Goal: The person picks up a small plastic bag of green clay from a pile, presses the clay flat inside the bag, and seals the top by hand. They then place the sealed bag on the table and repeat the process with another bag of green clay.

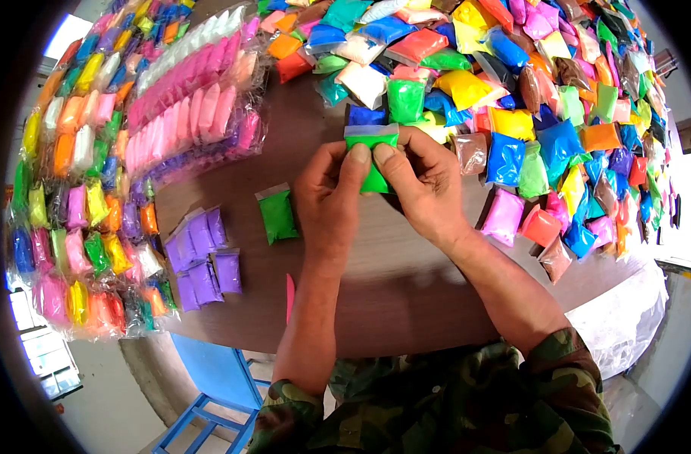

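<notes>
A small green packet [376, 181] with a clear strip along its top is gripped between both hands, above the brown table [391, 303]. My left hand [330, 185] pinches its left side, thumb on the front. On the right side, my right hand [429, 183] does the same, the two thumbs close together. The fingers behind the packet are partly hidden. Another green packet [277, 215] lies on the table left of my left wrist. Just beyond the held packet are a brighter green packet [406, 101] and a dark blue one [367, 116].
Several purple packets [205, 281] lie grouped at the left. Behind them are stacked rows of pink packets [183, 113] in clear wrap. A loose multicoloured heap [512, 129] covers the back right. A thin red object [290, 296] lies beside my left forearm. A blue chair [217, 371] stands below.
</notes>
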Demonstrator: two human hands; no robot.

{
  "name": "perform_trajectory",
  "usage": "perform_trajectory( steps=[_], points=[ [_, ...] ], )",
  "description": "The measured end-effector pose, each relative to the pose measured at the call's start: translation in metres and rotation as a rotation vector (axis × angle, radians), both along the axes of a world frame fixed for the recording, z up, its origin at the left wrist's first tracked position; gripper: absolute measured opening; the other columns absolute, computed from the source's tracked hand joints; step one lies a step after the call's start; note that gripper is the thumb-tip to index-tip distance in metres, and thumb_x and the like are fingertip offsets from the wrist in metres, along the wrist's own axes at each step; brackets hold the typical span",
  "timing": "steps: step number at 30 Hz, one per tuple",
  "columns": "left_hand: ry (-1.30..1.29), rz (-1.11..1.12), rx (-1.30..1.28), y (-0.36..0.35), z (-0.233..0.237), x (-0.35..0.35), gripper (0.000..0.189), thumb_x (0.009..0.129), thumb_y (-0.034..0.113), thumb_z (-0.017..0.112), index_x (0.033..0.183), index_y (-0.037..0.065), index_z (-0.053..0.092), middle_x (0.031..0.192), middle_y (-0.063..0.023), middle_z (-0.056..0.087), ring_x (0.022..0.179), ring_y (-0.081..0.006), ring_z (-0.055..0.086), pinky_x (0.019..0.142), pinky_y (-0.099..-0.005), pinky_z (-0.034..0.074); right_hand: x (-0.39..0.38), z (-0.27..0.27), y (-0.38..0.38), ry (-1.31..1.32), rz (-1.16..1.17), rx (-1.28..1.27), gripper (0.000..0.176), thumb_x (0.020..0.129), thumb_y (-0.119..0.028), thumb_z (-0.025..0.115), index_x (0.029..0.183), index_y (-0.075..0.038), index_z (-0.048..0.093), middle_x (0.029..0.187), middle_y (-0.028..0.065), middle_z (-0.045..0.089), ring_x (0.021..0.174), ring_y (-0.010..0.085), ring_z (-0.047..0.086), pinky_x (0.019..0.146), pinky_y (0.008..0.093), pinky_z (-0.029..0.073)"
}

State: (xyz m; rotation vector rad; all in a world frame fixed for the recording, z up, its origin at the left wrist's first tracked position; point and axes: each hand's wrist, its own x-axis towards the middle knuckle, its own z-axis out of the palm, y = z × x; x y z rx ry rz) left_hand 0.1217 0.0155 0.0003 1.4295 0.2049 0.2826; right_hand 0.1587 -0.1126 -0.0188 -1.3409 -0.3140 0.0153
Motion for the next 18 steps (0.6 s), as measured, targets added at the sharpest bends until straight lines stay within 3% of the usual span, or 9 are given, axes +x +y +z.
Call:
perform_trajectory(
  steps=[11, 15, 18],
  points=[
    [0.008, -0.017, -0.061, -0.0017, 0.0006, 0.0022, 0.019, 0.100, 0.020, 0.070, 0.102, 0.001, 0.069, 0.090, 0.0036, 0.066, 0.081, -0.0022, 0.055, 0.073, -0.0208, 0.045, -0.0007, 0.0024, -0.0021, 0.018, -0.016, -0.027, 0.016, 0.101, -0.015, 0.066, 0.105, 0.000, 0.069, 0.068, -0.0064, 0.050, 0.061, 0.0016, 0.042, 0.054, 0.0224, 0.036],
    [-0.033, 0.019, 0.028, 0.0012, -0.0008, 0.0011, 0.018, 0.101, 0.021, 0.067, 0.103, 0.003, 0.069, 0.090, 0.0051, 0.065, 0.080, -0.0020, 0.053, 0.072, -0.0212, 0.042, -0.0023, 0.0027, 0.0011, -0.010, -0.023, -0.040, 0.014, 0.101, -0.014, 0.067, 0.104, 0.000, 0.069, 0.068, -0.0063, 0.050, 0.062, 0.0017, 0.042, 0.053, 0.0228, 0.035],
    [-0.042, 0.028, 0.099, 0.0014, -0.0003, 0.0000, 0.018, 0.101, 0.020, 0.067, 0.104, 0.002, 0.069, 0.090, 0.0045, 0.066, 0.081, -0.0022, 0.053, 0.072, -0.0212, 0.042, -0.0038, 0.0079, -0.0025, 0.128, 0.039, -0.007, 0.013, 0.101, -0.014, 0.067, 0.104, -0.001, 0.069, 0.068, -0.0066, 0.050, 0.062, 0.0019, 0.042, 0.053, 0.0231, 0.034]
  ],
)
